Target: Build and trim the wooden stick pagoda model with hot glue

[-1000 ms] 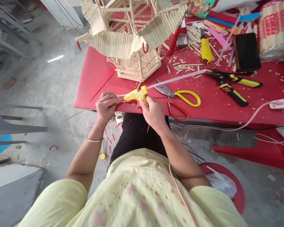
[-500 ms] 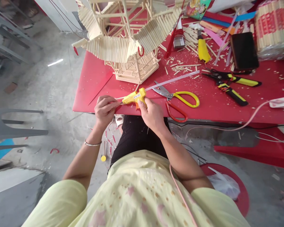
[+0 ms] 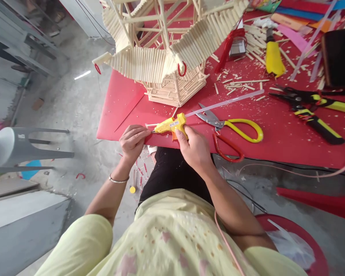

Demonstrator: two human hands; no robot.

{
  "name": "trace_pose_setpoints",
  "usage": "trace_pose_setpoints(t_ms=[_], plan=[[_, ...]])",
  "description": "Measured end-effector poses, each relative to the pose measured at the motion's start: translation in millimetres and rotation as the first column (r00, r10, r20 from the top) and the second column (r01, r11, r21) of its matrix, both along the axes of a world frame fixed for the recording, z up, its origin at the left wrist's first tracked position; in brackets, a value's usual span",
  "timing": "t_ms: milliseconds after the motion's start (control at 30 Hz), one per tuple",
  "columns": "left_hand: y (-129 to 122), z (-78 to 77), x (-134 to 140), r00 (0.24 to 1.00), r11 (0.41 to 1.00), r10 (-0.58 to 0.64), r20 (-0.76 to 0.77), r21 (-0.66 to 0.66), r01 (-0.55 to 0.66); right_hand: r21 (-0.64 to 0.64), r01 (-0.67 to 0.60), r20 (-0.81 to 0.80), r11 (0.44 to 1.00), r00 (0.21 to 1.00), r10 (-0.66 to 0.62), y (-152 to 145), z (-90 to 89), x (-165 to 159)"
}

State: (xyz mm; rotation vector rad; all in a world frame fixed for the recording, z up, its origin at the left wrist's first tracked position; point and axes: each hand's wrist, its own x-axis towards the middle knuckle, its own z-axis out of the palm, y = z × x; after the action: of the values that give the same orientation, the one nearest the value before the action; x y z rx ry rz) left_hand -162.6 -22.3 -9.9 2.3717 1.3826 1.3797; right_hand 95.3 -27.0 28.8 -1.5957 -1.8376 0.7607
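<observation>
My right hand [image 3: 194, 147] is wrapped round the handle of a yellow hot glue gun [image 3: 171, 124], its nozzle pointing left. A translucent glue stick [image 3: 227, 102] juts from the gun's back end. Right at the nozzle, my left hand [image 3: 133, 141] is closed with fingertips pinched together; whatever they hold is too small or hidden to name. A short pale wooden stick [image 3: 151, 125] shows just beyond those fingertips. Behind both hands stands a pagoda-like model [image 3: 172, 82] built of wooden sticks, with red loops hanging from its roof corners.
Right of the glue gun lie scissors [image 3: 218, 124] with one yellow and one red handle. Farther right are black-and-yellow pliers [image 3: 301, 109], a yellow-handled cutter [image 3: 273, 57] and a dark phone [image 3: 340, 57]. Stick offcuts litter the red table [image 3: 161, 142]. A grey stool [image 3: 23, 147] is at left.
The view has shifted, so the table and everything on it appear farther right and larger. Both hands keep their hold, with the nozzle still at my left fingertips.
</observation>
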Motion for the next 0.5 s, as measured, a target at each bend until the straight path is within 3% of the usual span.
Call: trace_pose_setpoints(t_ms=[300,500], plan=[[-0.2,2.2,3.3,1.000,1.000,0.019,-0.022,-0.017,-0.020,0.031,0.012,0.010,0.999,1.000,-0.012,4.5,0.1,-0.4],[2.2,2.1,4.6,1.000,1.000,0.006,-0.031,0.005,-0.006,-0.033,0.000,0.084,0.999,0.996,0.002,3.5,8.8,-1.9]])
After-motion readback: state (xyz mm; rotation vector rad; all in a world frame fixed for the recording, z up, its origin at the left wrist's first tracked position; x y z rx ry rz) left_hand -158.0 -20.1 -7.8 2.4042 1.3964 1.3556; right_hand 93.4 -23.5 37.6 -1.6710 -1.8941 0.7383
